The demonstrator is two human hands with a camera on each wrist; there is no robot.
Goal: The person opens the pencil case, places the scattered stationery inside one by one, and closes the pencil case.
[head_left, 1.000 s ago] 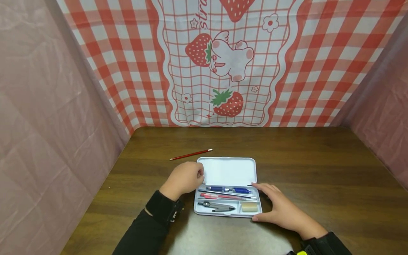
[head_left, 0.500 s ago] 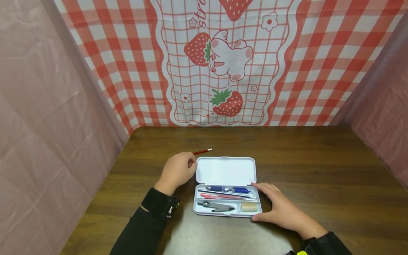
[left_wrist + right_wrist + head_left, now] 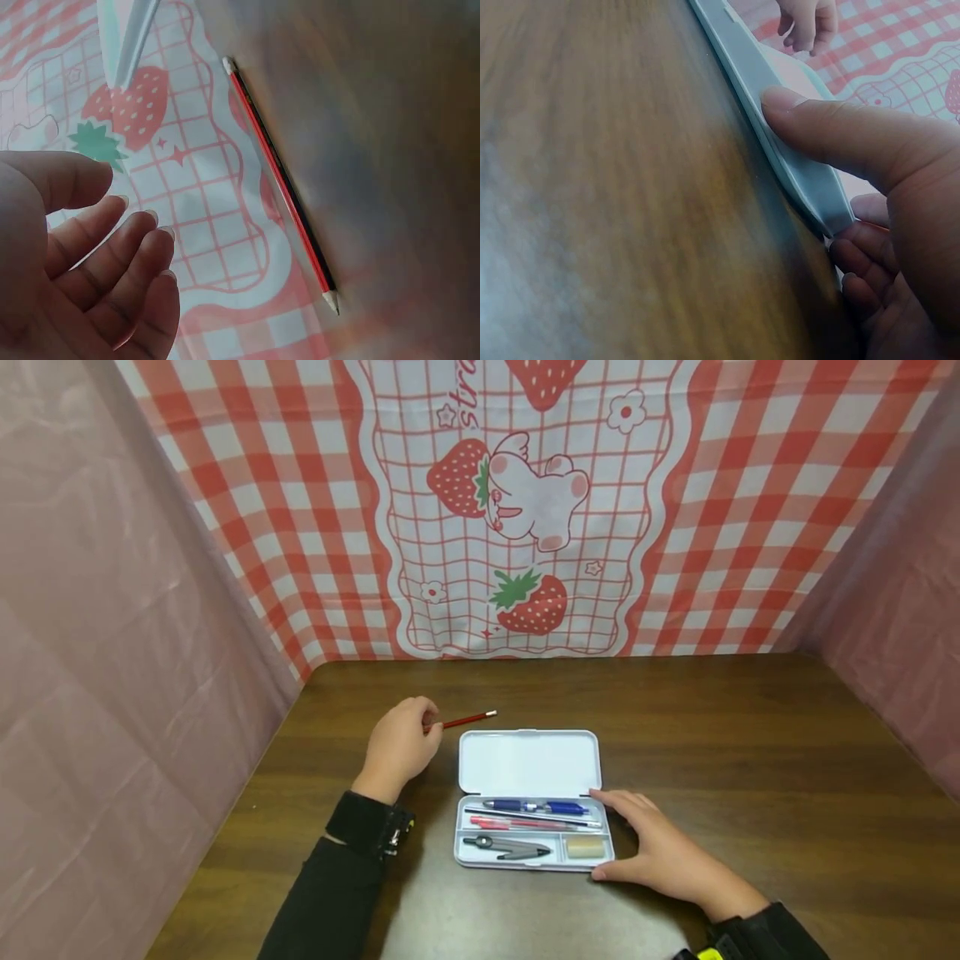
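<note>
A red and black pencil (image 3: 468, 720) with a white end lies on the table behind the white pencil case. Over its pointed end hovers my left hand (image 3: 397, 743), fingers loosely bent; the left wrist view shows the pencil (image 3: 281, 176) apart from the hand (image 3: 97, 247). The pencil case (image 3: 528, 762) lies with its lid folded back. In it are a blue pen (image 3: 536, 807), a thin dark stick-like item, a red pen (image 3: 510, 822), a grey compass (image 3: 506, 846) and a beige eraser (image 3: 585, 847). My right hand (image 3: 660, 852) grips the case's right end, thumb on the front wall (image 3: 810, 176).
The brown wooden table (image 3: 750, 743) extends around the case. A red checked strawberry cloth (image 3: 525, 510) hangs at its back edge. Pink cloth (image 3: 135, 652) hangs on the left, and more pink cloth (image 3: 892, 677) on the right.
My left hand has moved left and away from me, from beside the case's lid to over the pencil's pointed end. The right hand stays at the case.
</note>
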